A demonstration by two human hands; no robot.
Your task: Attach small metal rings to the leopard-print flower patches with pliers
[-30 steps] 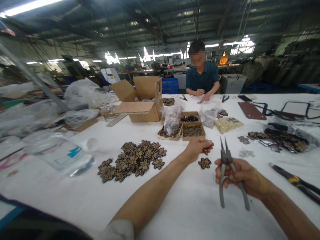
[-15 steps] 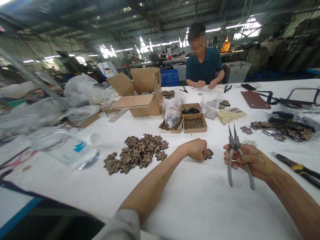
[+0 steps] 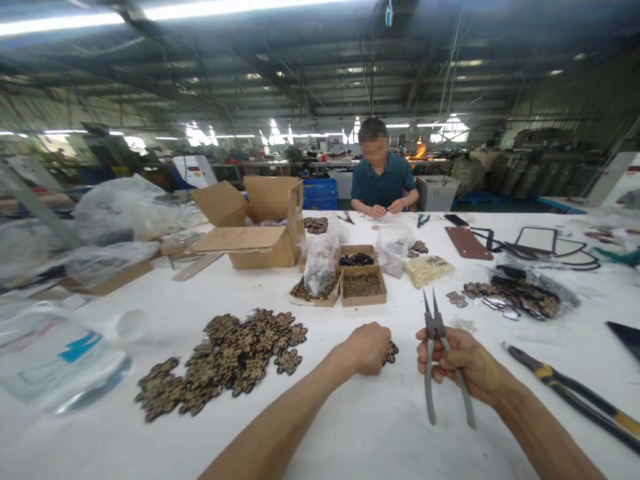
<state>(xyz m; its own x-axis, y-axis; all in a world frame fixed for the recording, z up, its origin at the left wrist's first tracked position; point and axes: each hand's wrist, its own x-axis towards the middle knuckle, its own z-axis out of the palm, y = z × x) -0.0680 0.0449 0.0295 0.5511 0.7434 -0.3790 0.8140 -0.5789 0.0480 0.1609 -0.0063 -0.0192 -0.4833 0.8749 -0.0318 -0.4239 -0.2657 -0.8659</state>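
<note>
Long-nosed pliers with grey handles point away from me, and my right hand is wrapped round them. My left hand is closed at the edge of a leopard-patterned flower piece on the white table; its fingertips are hidden, and so is most of the piece. A heap of similar flower pieces lies left of my left hand. Beyond the hands stands a small box of brass-coloured bits.
A person works across the table. An open carton stands at the back left, plastic jug at the left. Yellow-black pliers, bagged pieces and a pale-yellow bag are at the right.
The view has tilted up and shifted right, so the table things appear lower and further left. My left hand still stays closed by the flower piece, and my right hand keeps the pliers.
</note>
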